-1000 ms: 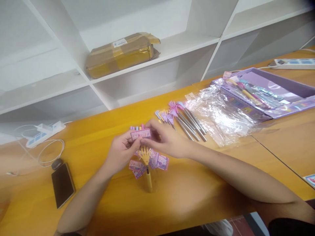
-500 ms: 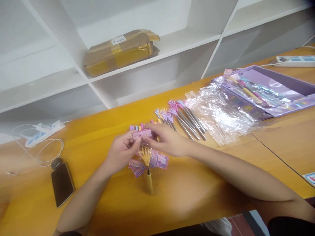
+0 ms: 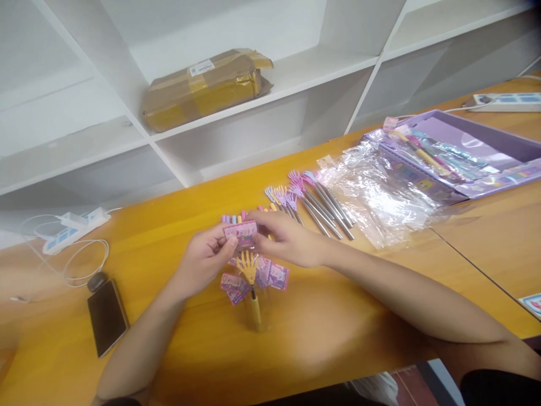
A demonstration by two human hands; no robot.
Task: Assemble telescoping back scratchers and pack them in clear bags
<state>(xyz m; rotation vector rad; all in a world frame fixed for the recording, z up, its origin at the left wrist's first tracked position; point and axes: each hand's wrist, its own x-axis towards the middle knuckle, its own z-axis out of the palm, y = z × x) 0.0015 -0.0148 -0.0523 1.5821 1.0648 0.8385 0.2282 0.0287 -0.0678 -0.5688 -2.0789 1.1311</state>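
My left hand [image 3: 205, 260] and my right hand [image 3: 284, 238] meet over the orange table [image 3: 338, 316], both pinching one small pink printed card [image 3: 240, 232] between thumb and fingers. Just below them lies a yellow hand-shaped back scratcher [image 3: 252, 285] on top of several loose pink cards [image 3: 274, 276]. Behind my right hand lies a row of metal-stemmed scratchers [image 3: 313, 203] with pink and purple claw heads.
Crumpled clear plastic bags [image 3: 380, 192] and an open purple box [image 3: 465, 152] sit at the right. A dark phone [image 3: 107, 317], a white cable and a power strip [image 3: 71, 228] lie at the left. White shelves behind hold a taped brown parcel [image 3: 207, 87].
Both hands keep hold of the pink card and have turned it slightly; the view has drifted a little. Nothing else has moved.
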